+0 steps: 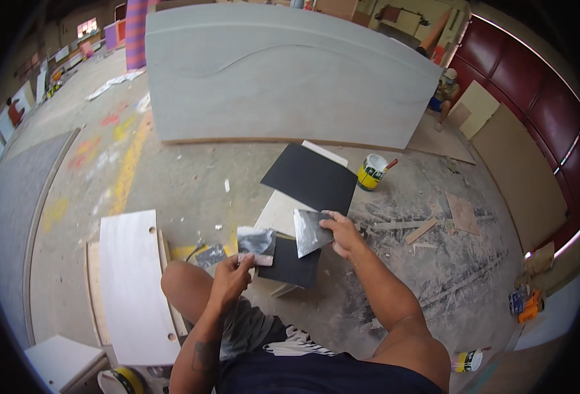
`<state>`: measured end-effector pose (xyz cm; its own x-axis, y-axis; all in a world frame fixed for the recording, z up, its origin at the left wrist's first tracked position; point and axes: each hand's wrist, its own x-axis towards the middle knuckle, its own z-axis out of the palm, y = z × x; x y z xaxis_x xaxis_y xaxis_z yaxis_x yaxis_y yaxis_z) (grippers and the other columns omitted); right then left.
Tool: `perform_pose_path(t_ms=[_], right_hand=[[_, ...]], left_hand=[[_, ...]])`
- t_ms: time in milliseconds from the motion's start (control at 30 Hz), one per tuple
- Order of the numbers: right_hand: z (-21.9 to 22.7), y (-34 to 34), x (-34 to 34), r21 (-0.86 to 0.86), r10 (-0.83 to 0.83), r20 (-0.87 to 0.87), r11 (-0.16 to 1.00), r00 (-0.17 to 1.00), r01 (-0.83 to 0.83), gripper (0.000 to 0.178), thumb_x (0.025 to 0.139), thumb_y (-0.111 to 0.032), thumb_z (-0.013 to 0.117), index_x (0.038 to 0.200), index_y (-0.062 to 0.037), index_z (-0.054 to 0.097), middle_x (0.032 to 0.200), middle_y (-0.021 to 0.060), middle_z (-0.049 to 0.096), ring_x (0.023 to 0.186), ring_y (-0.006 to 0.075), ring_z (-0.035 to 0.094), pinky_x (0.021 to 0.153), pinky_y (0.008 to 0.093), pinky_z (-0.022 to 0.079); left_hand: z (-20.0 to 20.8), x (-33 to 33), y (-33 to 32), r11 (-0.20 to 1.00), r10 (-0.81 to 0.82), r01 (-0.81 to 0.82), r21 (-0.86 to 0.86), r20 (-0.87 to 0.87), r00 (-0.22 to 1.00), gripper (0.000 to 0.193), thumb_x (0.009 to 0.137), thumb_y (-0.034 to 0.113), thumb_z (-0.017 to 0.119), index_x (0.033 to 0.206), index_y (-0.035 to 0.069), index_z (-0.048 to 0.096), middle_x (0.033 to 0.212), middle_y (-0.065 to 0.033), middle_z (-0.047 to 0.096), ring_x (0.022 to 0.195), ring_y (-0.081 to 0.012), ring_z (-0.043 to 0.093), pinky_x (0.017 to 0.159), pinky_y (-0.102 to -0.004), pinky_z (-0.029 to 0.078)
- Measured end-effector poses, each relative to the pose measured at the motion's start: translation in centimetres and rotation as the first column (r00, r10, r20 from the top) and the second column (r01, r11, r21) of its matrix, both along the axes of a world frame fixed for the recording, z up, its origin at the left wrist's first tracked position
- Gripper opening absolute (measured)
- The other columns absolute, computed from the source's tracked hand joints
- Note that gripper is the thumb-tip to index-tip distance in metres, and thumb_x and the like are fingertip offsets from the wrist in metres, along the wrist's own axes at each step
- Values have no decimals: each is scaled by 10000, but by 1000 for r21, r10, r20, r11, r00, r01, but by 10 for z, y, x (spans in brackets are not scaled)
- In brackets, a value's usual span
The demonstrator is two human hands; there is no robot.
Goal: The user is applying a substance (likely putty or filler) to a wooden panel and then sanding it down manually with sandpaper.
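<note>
Grey-smeared metal: two flat putty blades, one in each hand. I log the left hand (233, 274) with fingers closed on the left scraper (257, 244), a squarish blade with a dark, shiny coat. The right hand (342, 235) pinches the right scraper (310, 230) at its upper corner, thumb and fingers clamped on it; the blade points down and left.

Landmark: the black board (311, 176), lying tilted on a pale board stack (278, 213). Both scrapers hang just below the black board's lower edge, near each other but apart. A second dark panel (290, 266) lies directly under the blades, partly hidden by them and by the left hand.

Right of the black board stands an open paint tin (371, 172), yellow-labelled, with a stick in it. Behind the board a large grey headboard-shaped panel (283, 72) stands upright and blocks the floor beyond. Left of the board, a white plank with drilled holes (132, 282) lies past my bare knee (185, 285). Far right, brown sheets (519, 177) lean on a red wall, and another person (446, 92) sits by the grey panel's end.
</note>
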<state>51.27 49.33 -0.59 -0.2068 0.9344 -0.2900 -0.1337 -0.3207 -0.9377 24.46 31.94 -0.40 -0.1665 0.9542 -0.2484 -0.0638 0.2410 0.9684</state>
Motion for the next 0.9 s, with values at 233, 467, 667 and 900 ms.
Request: perform_pose_path(t_ms=[233, 467, 667, 900], right_hand=[[-6, 13, 1, 348, -110, 546, 932, 831, -105, 568, 861, -195, 669, 1339, 78, 531, 1256, 265, 614, 1175, 323, 610, 999, 373, 468], [13, 2, -5, 535, -363, 802, 790, 474, -301, 527, 848, -291, 682, 1286, -8, 608, 1243, 234, 612, 1191, 382, 577, 1029, 425, 446], [77, -41, -93, 858, -394, 480, 397, 784, -326, 374, 838, -55, 672, 1206, -5, 628, 1234, 192, 564, 1190, 341, 543, 1040, 423, 415], [47, -148, -299, 798, 346, 385, 340, 856, -497, 351, 947, -137, 563, 1280, -27, 591, 1263, 108, 567, 1138, 225, 552, 942, 339, 444]], left_hand=[[9, -5, -7, 995, -13, 6, -103, -69, 998, 405, 985, 363, 610, 994, -38, 666, 586, -20, 558, 501, -83, 501, 484, -250, 400], [28, -19, -45, 993, 103, -113, -44, -193, 976, 396, 976, 279, 629, 1187, -55, 638, 619, -21, 578, 515, -93, 507, 481, -267, 408], [21, -116, -163, 783, 622, -608, 132, -194, 758, 320, 986, 260, 602, 1139, -10, 683, 706, -20, 610, 621, -83, 533, 568, -241, 437], [-54, -168, -312, -56, 987, -990, -129, -158, -35, 376, 983, 391, 600, 1011, 21, 661, 833, -15, 619, 676, -74, 519, 524, -237, 383]])
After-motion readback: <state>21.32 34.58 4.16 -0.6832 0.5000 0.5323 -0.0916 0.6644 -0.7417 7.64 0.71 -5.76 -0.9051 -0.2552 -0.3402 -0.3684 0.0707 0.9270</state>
